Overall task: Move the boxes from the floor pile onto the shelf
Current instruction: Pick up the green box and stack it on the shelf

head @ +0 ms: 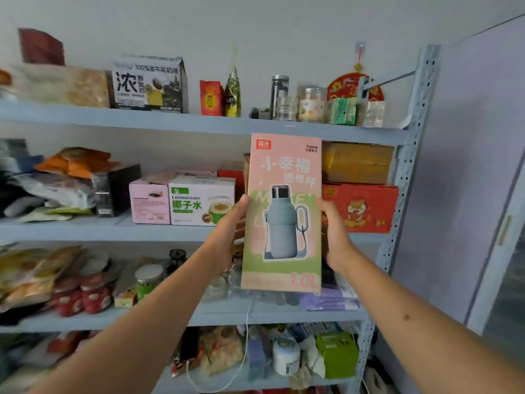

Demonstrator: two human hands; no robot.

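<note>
A tall pink and green box (282, 211) with a picture of a blue-grey bottle stands upright in the air in front of the grey metal shelf (199, 123). My left hand (228, 237) grips its left edge and my right hand (335, 234) grips its right edge. The box is level with the second shelf board, in front of the gap between a white coconut water box (202, 201) and a red box (360, 207). The floor pile is out of view.
The top board holds a milk carton (149, 83), a red packet, jars and small boxes. A brown parcel (356, 162) lies on the red box. Jars and bags crowd the lower boards. A pale sliding door (468, 180) stands to the right.
</note>
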